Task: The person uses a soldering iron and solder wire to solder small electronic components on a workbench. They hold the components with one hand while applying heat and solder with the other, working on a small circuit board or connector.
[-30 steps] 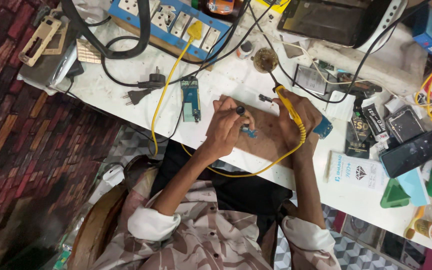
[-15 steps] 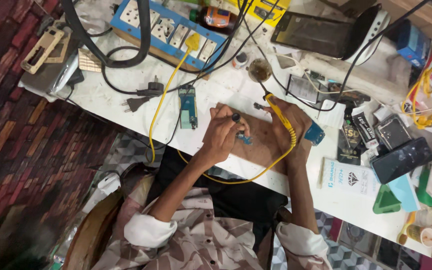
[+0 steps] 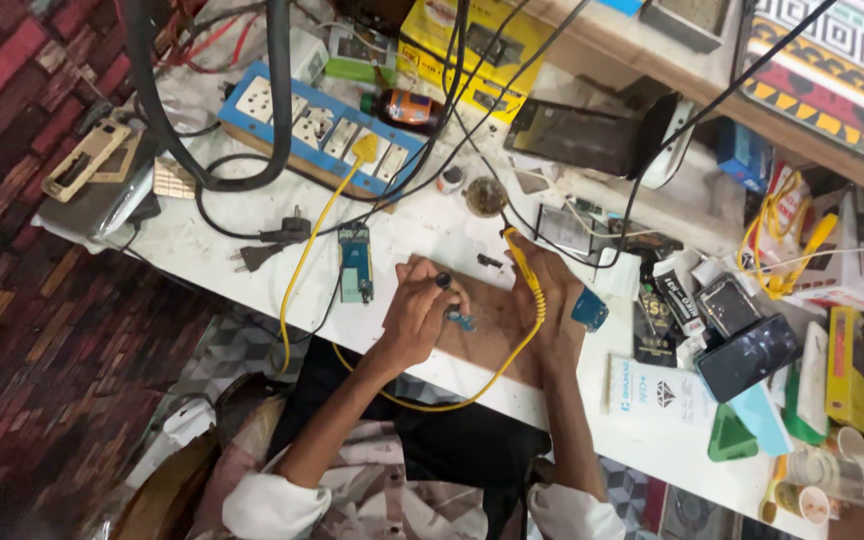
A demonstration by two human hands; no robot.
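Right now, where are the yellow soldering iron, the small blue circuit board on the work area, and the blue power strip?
Yellow soldering iron (image 3: 530,282): head view, on its yellow handle.
Small blue circuit board (image 3: 460,320): head view, on its middle.
Blue power strip (image 3: 320,132): head view, on its socket face.

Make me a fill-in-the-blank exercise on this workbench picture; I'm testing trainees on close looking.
1. The right hand holds a soldering iron whose handle and cord are ____.
2. The left hand holds a thin tool over a small ____ circuit board.
3. The power strip at the back of the table has a ____ body.
4. A green ____-shaped piece lies near the table's right end.

Missing words: yellow; blue; blue; triangle
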